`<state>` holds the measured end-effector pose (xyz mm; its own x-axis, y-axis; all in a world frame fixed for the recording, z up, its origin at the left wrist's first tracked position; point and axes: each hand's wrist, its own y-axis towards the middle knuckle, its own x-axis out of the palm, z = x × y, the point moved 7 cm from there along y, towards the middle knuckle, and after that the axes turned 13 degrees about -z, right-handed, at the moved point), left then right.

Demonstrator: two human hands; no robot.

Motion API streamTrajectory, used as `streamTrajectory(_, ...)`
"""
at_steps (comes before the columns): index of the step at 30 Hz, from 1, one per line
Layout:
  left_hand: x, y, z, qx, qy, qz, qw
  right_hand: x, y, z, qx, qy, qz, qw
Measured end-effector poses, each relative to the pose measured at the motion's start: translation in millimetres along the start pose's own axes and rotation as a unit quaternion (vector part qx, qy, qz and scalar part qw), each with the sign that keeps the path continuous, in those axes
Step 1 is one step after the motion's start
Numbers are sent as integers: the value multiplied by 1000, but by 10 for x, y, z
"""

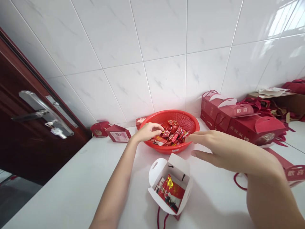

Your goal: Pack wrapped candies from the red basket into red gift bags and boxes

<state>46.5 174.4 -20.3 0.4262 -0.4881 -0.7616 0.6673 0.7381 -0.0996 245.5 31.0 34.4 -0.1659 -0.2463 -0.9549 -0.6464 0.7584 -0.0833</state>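
Observation:
My left hand (148,131) hovers over the left side of a red plastic basket (179,114), its fingers loosely curved and apart, with nothing seen in them. Inside the basket lie several small red-wrapped sweets (172,133). At the basket's right rim is my right hand (209,145), fingers stretched out and thumb apart, holding nothing visible. In front of the basket stands an open gift box (159,167), white inside, with its flaps spread. Red packets (173,192) fill its bottom. A dark red cord (161,219) hangs from its near side.
Red gift boxes (215,111) line the wall on the right, beside a heap of red ribbons (262,106). Another red box (281,162) lies behind my right wrist. Small red boxes (118,133) stand left of the basket. A brown door (26,136) borders the white table (83,187).

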Motion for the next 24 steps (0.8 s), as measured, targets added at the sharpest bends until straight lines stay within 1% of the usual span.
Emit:
streamTrajectory(1, -19, 125, -127, -37, 28, -7, 999, -14, -36, 40, 7, -3, 8, 1000)
streamTrajectory(3, -23, 369, -365, -118, 107, -51, 986, -33, -104, 105, 13, -11, 26, 1000)
streamTrajectory(4, -36, 478, -450, -140, 128, -61, 980, -42, -136, 130, 14, -15, 37, 999)
streamTrajectory(7, -41, 726, -617, -176, 164, -88, 967, -56, -220, 182, 15, -23, 65, 997)
streamTrajectory(9, -3, 814, -679, -185, 181, -115, 959, -58, -256, 204, 15, -23, 73, 997)
streamTrajectory(12, 74, 847, -733, -183, 204, -149, 950, -59, -275, 236, 16, -15, 74, 997)
streamTrajectory(14, 118, 838, -749, -176, 219, -157, 947, -60, -270, 262, 20, -11, 72, 997)
streamTrajectory(17, 172, 836, -717, -157, 241, -154, 945, -61, -253, 294, 30, -12, 70, 997)
streamTrajectory(21, 215, 859, -596, -126, 264, -137, 946, -46, -242, 288, 34, -16, 56, 998)
streamTrajectory(24, 235, 859, -534, -119, 271, -135, 946, -52, -257, 269, 33, -12, 60, 998)
